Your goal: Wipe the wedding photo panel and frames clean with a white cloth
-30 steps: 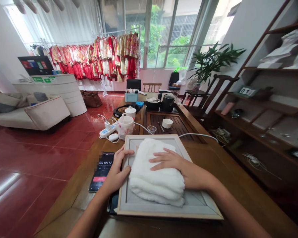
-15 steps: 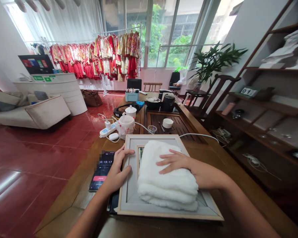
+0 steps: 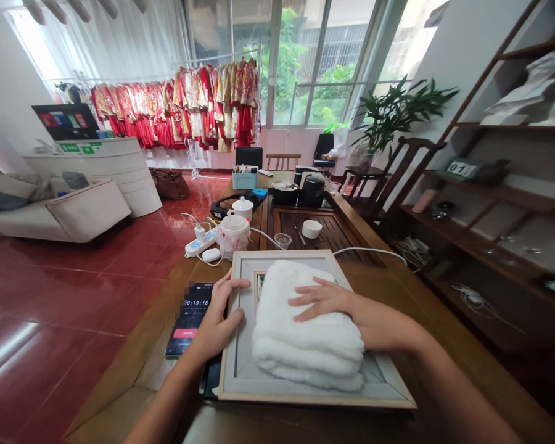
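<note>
A folded white plush cloth [image 3: 300,327] lies on a picture frame [image 3: 245,382] with a pale wooden rim and a grey mat. My right hand [image 3: 328,302] rests flat on the cloth's upper right part, fingers spread. My left hand [image 3: 224,311] grips the frame's left edge, its index finger and thumb over the rim; the other fingers are partly hidden. The cloth covers most of the frame's middle, with a sliver of a picture showing at its upper left. Under the frame's left side, something dark sticks out, mostly hidden.
Left of the frame lies a phone [image 3: 189,320] with a running timer. Behind stand a white mug [image 3: 234,231], a power strip [image 3: 201,243], a small white bowl [image 3: 311,229] and a tea tray [image 3: 342,231]. A white cable [image 3: 374,251] crosses the table [image 3: 388,290].
My right hand has slid slightly left, and the cloth has shifted left with it on the frame. My left hand and the frame have stayed in place.
</note>
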Demonstrator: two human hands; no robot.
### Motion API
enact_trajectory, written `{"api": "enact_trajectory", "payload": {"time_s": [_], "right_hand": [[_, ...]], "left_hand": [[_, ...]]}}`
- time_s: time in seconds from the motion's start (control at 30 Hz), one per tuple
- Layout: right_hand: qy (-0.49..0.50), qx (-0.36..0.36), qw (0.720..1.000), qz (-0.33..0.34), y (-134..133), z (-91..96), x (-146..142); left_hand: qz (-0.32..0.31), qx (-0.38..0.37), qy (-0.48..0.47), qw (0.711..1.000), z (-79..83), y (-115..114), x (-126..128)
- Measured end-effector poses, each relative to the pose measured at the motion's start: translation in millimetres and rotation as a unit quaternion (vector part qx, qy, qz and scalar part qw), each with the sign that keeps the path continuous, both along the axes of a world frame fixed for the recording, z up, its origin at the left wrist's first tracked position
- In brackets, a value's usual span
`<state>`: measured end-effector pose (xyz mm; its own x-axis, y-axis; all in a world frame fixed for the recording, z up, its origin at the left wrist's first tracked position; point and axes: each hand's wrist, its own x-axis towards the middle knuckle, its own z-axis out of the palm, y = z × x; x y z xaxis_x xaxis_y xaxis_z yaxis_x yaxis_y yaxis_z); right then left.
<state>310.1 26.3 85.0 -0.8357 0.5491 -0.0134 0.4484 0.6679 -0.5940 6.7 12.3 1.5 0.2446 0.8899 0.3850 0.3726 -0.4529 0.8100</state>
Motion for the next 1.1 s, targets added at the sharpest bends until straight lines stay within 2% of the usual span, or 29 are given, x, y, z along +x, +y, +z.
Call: {"api": "enact_trajectory", "payload": {"time_s": [0.13, 0.4, 0.7, 0.97, 1.1], "right_hand": [[-0.012, 0.002, 1.0, -0.006, 2, -0.5, 4], [0.001, 0.042, 0.999, -0.01, 3, -13.7, -24], [-0.004, -0.025, 1.0, -0.006, 2, 3.5, 10], [0.014, 0.039, 0.999, -0.012, 2, -13.6, -21], [0.014, 0.03, 0.999, -0.002, 2, -11.8, -19]], "left_hand": [[-0.001, 0.008, 0.001, 1.0, 0.0, -1, -2], [-0.004, 0.008, 0.004, 1.0, -3.4, 1, -3], [-0.003, 0.007, 0.006, 1.0, -0.2, -1, -3], [0.009, 0.002, 0.004, 1.0, -0.7, -1, -1], [0.009, 0.007, 0.005, 1.0, -2.4, 0, -2]]}}
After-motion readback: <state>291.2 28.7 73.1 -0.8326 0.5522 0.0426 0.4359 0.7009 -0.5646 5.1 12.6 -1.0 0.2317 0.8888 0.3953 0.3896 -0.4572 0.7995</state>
